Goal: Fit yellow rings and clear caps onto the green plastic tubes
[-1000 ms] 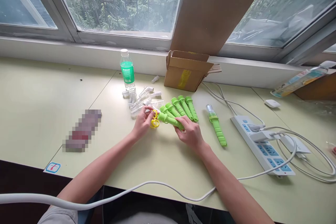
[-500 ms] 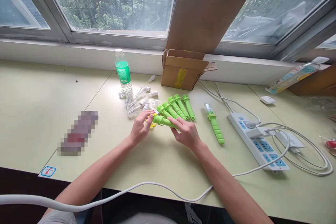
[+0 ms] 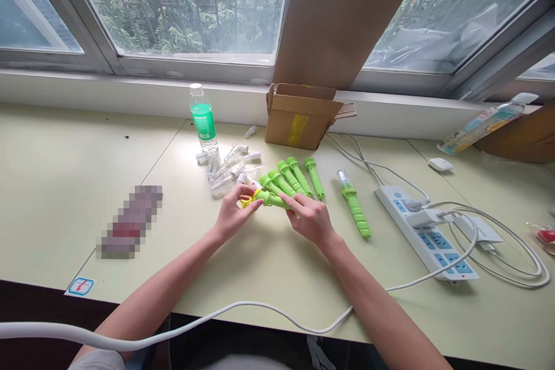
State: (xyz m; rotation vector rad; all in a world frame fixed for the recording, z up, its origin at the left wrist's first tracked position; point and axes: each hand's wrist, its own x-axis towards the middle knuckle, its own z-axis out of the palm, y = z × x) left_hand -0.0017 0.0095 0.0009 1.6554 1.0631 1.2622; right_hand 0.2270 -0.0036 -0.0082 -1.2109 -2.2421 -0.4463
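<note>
My right hand grips a green ribbed plastic handle just above the pale green table. At the handle's left end my left hand pinches a small yellow ring. Just behind lie several more green handles side by side. One green handle with a clear cap fitted lies apart to the right. A heap of small clear plastic caps sits behind my left hand.
A water bottle with a green label and an open cardboard box stand near the window sill. A white power strip with plugs and cables lies at the right. A white cable runs along the near table edge.
My left hand has brought the yellow ring closer against the end of the green handle. Both hands stay in nearly the same spot; the camera has shifted slightly.
</note>
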